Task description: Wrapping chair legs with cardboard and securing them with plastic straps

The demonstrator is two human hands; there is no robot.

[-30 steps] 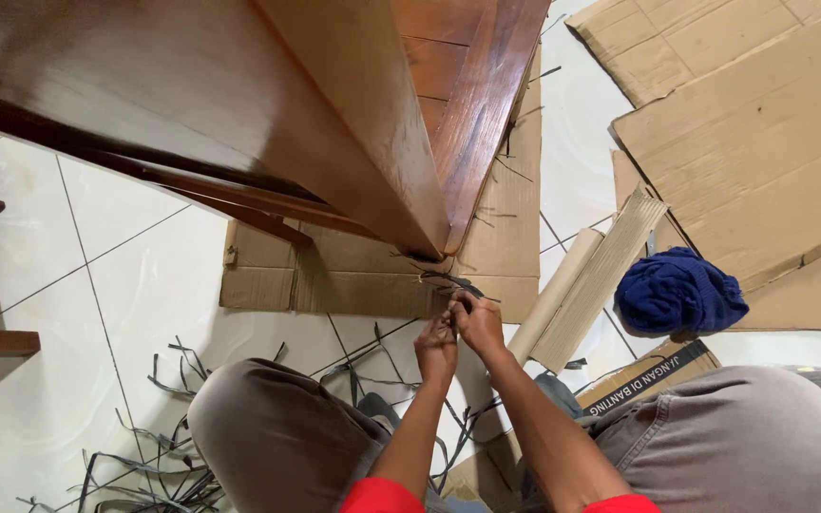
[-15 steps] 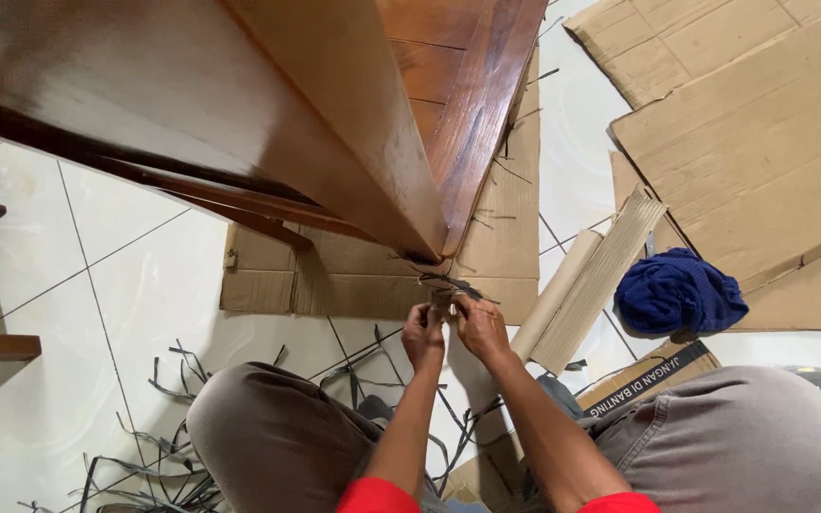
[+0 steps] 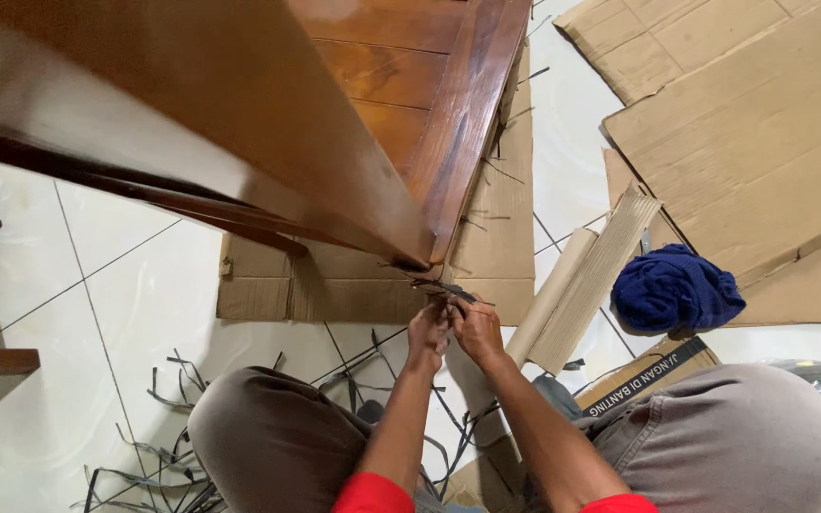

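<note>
Strip pinched at the wooden corner

Strip (image 3: 444, 288), dark and thin, sits just under the lower corner of the wooden frame (image 3: 448, 142), long axis roughly level, running left to right with its far end pointing right. Left hand (image 3: 427, 331) and right hand (image 3: 475, 328) touch each other below it, fingers curled tight and pinching its near part; exactly how much each holds cannot be told. Knees flank the forearms. Loose dark offcuts (image 3: 159, 399) litter the tiled floor (image 3: 97, 285); cardboard (image 3: 353, 280) lies under the frame, a corrugated roll (image 3: 596, 275) and blue cloth (image 3: 677, 288) to the right.

Risk, as judged: with so short a grip, the strip could slip from the fingertips, or snag on the corner and kink.
</note>
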